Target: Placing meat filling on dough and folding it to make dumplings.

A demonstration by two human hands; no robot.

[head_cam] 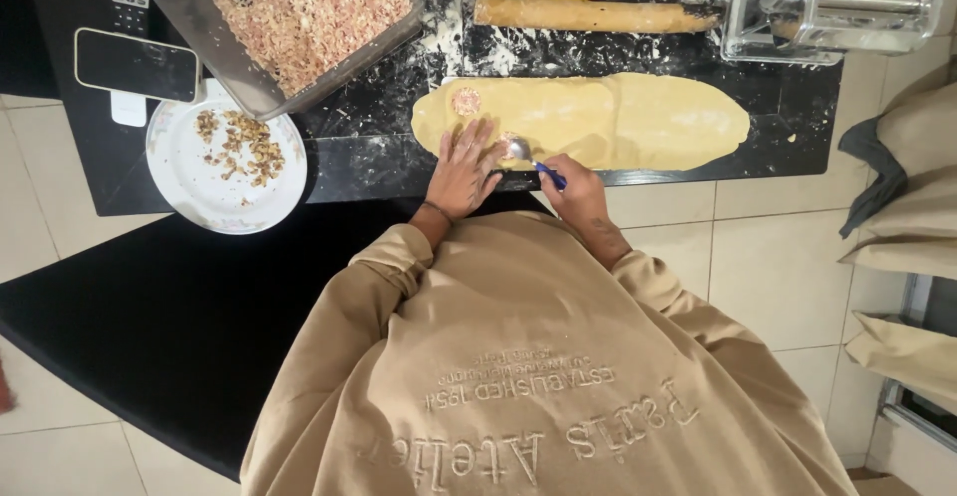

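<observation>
Your tan sweatshirt [538, 376] fills the lower frame and hides your forearms; the tray of chopped filling [299, 12] and the metal pasta roller [837, 2] are cut off at the top edge. What sits in the spoon [520, 150] bowl is too small to make out. Your left hand [462, 172] lies flat, fingers spread, on the near edge of the dough sheet [618, 117]; your right hand [576, 189] pinches the spoon's blue handle. The dough is pale yellow, long and oval, on the floured black counter [379, 142], with one round dab of filling [466, 102] near its left end.
</observation>
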